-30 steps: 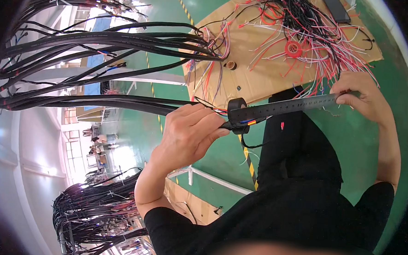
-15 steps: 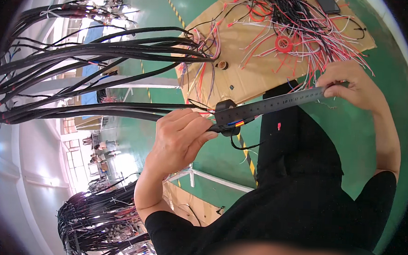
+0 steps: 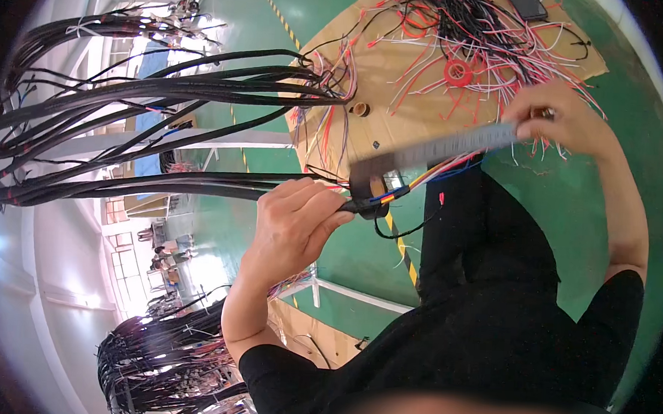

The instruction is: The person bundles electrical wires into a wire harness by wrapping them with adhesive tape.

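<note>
My left hand [image 3: 293,224] is closed around a black cable [image 3: 358,205], near the place where its sheath ends. Yellow, red, white and blue wires [image 3: 427,176] fan out from there towards the right. Just beyond my left fingertips, a roll of black tape [image 3: 369,195] sits against the cable, partly behind it. My right hand [image 3: 561,123] pinches one end of a steel ruler [image 3: 439,147] between thumb and fingers. The ruler, smeared by motion, slants above the wires, its other end by the tape roll. A thin black strand with a red tip [image 3: 442,198] hangs below the wires.
Thick black cables [image 3: 180,87] stretch in from the left. A cardboard-covered table [image 3: 403,132] bears loose red, white and black wires [image 3: 497,51], a red tape roll [image 3: 457,73], a small brown ring [image 3: 361,109] and a phone [image 3: 527,4]. Another cable bundle [image 3: 159,348] hangs lower left.
My right hand has drawn the ruler up and slightly left, off the cable. The coloured wires that it covered now show. My left hand keeps its hold, almost unmoved.
</note>
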The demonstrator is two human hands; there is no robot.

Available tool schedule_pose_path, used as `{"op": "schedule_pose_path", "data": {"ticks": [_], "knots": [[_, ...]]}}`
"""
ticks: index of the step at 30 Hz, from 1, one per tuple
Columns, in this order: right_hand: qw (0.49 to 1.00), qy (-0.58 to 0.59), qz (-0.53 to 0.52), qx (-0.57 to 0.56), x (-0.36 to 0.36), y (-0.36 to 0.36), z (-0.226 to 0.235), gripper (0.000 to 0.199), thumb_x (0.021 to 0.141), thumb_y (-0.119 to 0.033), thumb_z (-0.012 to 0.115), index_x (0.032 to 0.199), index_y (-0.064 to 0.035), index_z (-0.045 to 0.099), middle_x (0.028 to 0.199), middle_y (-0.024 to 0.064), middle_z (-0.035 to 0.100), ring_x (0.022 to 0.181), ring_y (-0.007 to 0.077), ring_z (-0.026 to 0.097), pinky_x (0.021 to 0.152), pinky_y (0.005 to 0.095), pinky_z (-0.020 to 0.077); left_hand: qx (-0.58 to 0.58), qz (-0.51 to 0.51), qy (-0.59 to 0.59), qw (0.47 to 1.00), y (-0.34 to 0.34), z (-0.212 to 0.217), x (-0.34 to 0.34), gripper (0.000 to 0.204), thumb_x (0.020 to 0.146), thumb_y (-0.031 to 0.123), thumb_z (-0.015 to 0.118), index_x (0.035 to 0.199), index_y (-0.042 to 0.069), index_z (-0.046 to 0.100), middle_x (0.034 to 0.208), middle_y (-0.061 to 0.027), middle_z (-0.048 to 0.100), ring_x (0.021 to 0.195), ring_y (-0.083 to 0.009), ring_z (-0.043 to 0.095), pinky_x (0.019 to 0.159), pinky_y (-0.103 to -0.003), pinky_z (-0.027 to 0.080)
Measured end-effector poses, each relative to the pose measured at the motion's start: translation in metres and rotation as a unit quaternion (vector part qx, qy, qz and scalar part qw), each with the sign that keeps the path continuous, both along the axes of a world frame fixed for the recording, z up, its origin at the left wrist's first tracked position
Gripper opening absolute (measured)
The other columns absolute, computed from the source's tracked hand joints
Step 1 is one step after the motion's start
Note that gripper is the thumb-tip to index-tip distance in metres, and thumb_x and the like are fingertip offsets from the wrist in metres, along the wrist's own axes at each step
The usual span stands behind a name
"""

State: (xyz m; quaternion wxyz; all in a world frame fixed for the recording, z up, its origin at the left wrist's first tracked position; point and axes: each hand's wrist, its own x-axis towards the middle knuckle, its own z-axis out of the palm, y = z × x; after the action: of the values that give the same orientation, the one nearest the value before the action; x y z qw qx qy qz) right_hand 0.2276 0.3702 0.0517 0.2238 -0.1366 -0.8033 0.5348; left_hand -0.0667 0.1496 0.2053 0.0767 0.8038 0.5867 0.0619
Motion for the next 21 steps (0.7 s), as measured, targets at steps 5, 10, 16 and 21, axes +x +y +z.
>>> {"op": "schedule_pose_path", "data": {"ticks": [5, 10, 16, 21], "knots": [[0.959, -0.020, -0.167, 0.226, -0.024, 0.060, -0.063, 0.035, 0.082, -0.009, 0.070, 0.116, -0.0036, 0.062, 0.110, 0.0106, 0.062, 0.097, 0.0261, 0.062, 0.081, 0.0332, 0.0503, 0.010, 0.006, 0.005, 1.000, 0.015, -0.007, 0.001, 0.015, 0.081, 0.013, 0.073, 0.084, 0.003, 0.062, 0.072, -0.0105, 0.061, 0.065, -0.0303, 0.059, 0.058, -0.038, 0.046], [0.916, 0.137, -0.058, 0.372, -0.090, -0.037, 0.024, 0.035, 0.088, -0.015, 0.067, 0.120, -0.0048, 0.056, 0.116, 0.0121, 0.058, 0.107, 0.0335, 0.058, 0.092, 0.0423, 0.0452, 0.020, 0.053, -0.027, 0.998, 0.013, -0.011, 0.000, 0.008, 0.084, 0.006, 0.067, 0.086, 0.000, 0.061, 0.071, -0.0122, 0.057, 0.064, -0.0325, 0.056, 0.059, -0.040, 0.044], [0.990, 0.091, -0.004, 0.107, -0.099, -0.075, 0.048, 0.022, 0.089, -0.014, 0.068, 0.104, -0.0034, 0.056, 0.092, 0.0118, 0.061, 0.083, 0.0292, 0.063, 0.069, 0.0363, 0.0478, 0.018, 0.084, 0.011, 0.996, 0.029, -0.010, 0.012, 0.017, 0.086, 0.020, 0.069, 0.089, 0.006, 0.060, 0.069, -0.0106, 0.057, 0.063, -0.0310, 0.058, 0.055, -0.041, 0.044], [0.997, 0.059, 0.035, 0.021, -0.089, -0.059, 0.059, 0.010, 0.092, -0.007, 0.062, 0.096, -0.0014, 0.055, 0.076, 0.0062, 0.058, 0.069, 0.0151, 0.059, 0.062, 0.0309, 0.0448, 0.161, -0.049, 0.111, 0.979, 0.034, -0.011, 0.012, 0.020, 0.086, 0.024, 0.069, 0.092, 0.009, 0.058, 0.074, -0.0039, 0.050, 0.068, -0.0231, 0.057, 0.057, -0.037, 0.044]]}}
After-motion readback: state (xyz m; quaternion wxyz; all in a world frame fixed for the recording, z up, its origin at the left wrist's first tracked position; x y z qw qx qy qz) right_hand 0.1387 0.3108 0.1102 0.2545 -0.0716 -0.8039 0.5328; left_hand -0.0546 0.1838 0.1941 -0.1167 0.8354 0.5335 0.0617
